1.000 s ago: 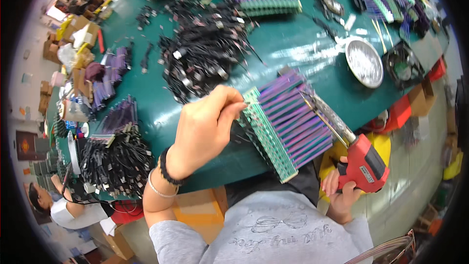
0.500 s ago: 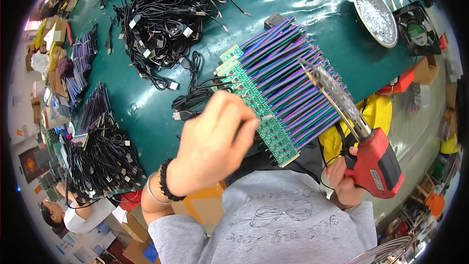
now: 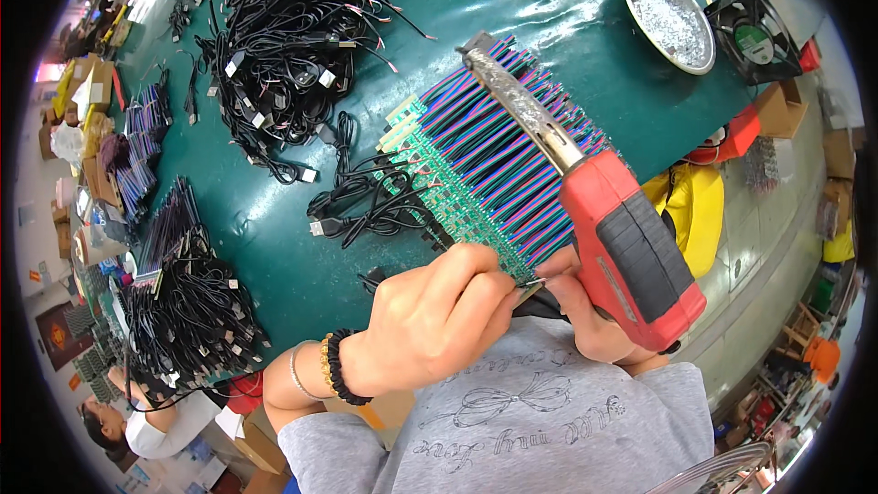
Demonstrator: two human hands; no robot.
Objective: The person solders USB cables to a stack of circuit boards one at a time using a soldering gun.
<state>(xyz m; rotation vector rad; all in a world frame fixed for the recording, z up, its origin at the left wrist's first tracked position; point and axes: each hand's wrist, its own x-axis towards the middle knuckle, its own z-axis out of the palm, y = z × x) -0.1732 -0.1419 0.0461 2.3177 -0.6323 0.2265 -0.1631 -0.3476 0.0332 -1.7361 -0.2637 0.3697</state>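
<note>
Left grip (image 3: 448, 316): pinching near end of green circuit board (image 3: 457, 204), which extends beyond it. Right grip (image 3: 593, 325): clasping red soldering gun (image 3: 599, 201), hiding some coloured wires (image 3: 466, 146). Beyond left grip: black cables (image 3: 283, 69). Beyond right: bowl (image 3: 692, 67), fan (image 3: 754, 41).

Bright — white glare on the green tabletop (image 3: 274, 261) — edges bowed.

Left hand (image 3: 444, 316) at five o'clock on the green circuit panel (image 3: 459, 208) — right hand (image 3: 590, 329) gripping a red soldering gun (image 3: 631, 252) aimed toward eleven — black cables (image 3: 283, 73) at ten
</note>
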